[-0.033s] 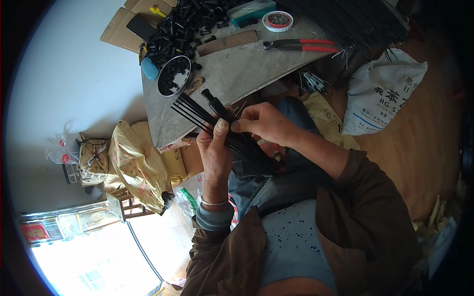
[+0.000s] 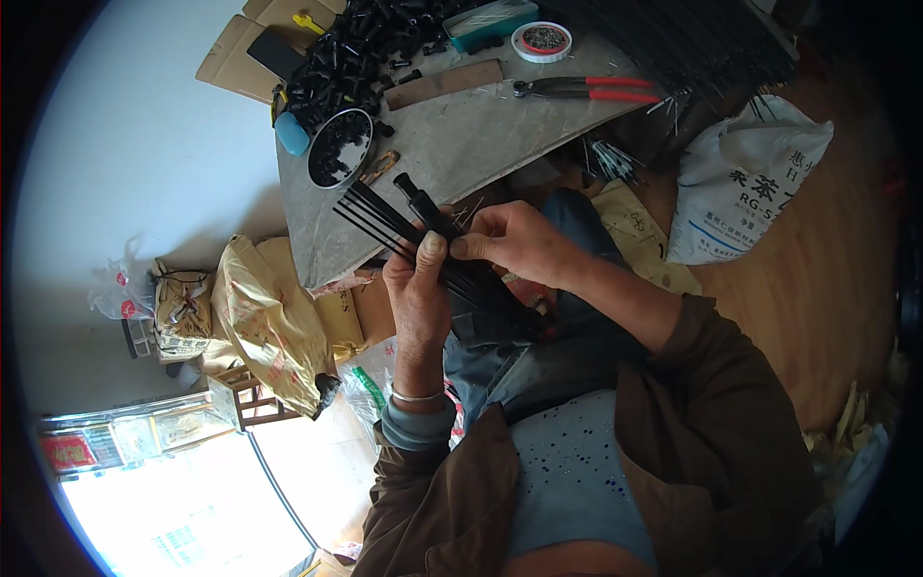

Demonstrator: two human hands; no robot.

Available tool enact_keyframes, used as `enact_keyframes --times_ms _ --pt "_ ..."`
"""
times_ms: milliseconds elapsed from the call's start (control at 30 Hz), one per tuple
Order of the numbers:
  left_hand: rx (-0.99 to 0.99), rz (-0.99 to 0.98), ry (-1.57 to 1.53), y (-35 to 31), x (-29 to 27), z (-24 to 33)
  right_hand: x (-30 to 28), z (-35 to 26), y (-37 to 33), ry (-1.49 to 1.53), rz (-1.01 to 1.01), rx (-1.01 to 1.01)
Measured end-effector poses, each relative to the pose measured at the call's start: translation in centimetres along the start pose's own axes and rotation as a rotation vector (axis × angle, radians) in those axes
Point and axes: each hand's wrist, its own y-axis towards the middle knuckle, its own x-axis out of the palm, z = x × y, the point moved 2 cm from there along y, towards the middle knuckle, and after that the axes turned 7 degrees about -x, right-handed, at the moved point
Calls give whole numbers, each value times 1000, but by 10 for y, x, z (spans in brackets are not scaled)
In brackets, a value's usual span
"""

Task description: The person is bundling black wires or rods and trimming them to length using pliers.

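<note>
Above my lap, my left hand [image 2: 420, 274] is wrapped around a black bundle of thin ribs with a thicker shaft, which looks like a folded umbrella frame [image 2: 385, 223]. Several ribs fan out past my fingers to the upper left. The shaft ends in a black knob that points up toward the table. My right hand [image 2: 524, 240] meets the frame from the right, thumb and forefinger pinched close against it beside my left thumb. What the pinch holds is hidden. A few thin wires [image 2: 471, 208] stick up just behind the fingers.
On the grey table [image 2: 433, 144] lie red-handled pincers [image 2: 586, 88], a brown flat strip [image 2: 442, 84], a bowl of black parts [image 2: 341, 147], a heap of black parts [image 2: 351, 58] and a dish of small metal pieces [image 2: 543, 38]. A white sack [image 2: 745, 183] stands right.
</note>
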Motion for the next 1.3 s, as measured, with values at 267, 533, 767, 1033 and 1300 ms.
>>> enact_keyframes --times_ms 267,533,767,1033,1300 --pt "-17 -54 -70 7 -14 -8 -4 7 4 70 -6 -6" --pt "-42 -107 -61 3 -22 -7 1 7 10 158 -66 60" --pt "-87 -167 -90 3 -24 -6 -2 -4 6 140 -107 104" --pt "3 -39 73 -7 10 -1 2 -7 13 410 -132 -99" --pt "-111 -411 -58 15 1 -5 -10 -14 10 383 -152 -14"
